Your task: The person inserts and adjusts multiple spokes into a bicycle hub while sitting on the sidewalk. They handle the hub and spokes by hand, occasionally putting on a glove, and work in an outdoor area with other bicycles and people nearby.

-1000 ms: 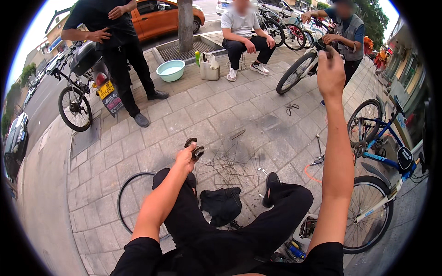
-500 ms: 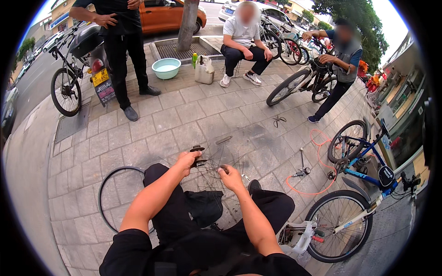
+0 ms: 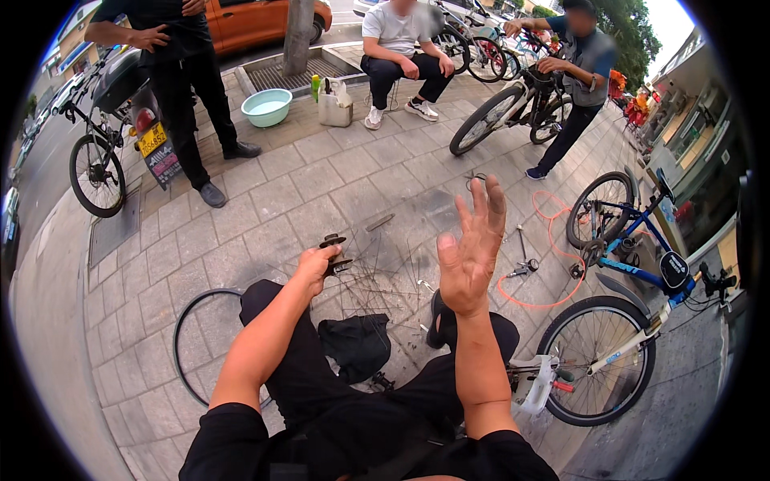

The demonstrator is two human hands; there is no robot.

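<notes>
My left hand (image 3: 314, 268) is closed around a dark bicycle wheel hub (image 3: 332, 240) with flanges at both ends. Loose thin spokes (image 3: 370, 290) fan out to the right of the hub, low over the paving. My right hand (image 3: 475, 255) is raised, palm showing and fingers apart, with nothing in it. Between my legs lies a black cloth (image 3: 355, 345). A bare black wheel rim (image 3: 178, 341) rests on the ground by my left leg, partly hidden by my arm and leg. Ahead lies a narrow flat metal tool (image 3: 380, 222).
At right, a blue-and-white bicycle (image 3: 630, 272) lies near an orange hose (image 3: 553, 303) and a metal pump head (image 3: 526, 267). Ahead are a pale green basin (image 3: 267, 112), a jug (image 3: 335, 111), a standing person (image 3: 188, 80), a seated person (image 3: 397, 56) and a person with a bicycle (image 3: 581, 72).
My right hand has let go of the spokes and risen up and to the right, its fingers opening. My left hand keeps hold of the hub. The view has shifted slightly.
</notes>
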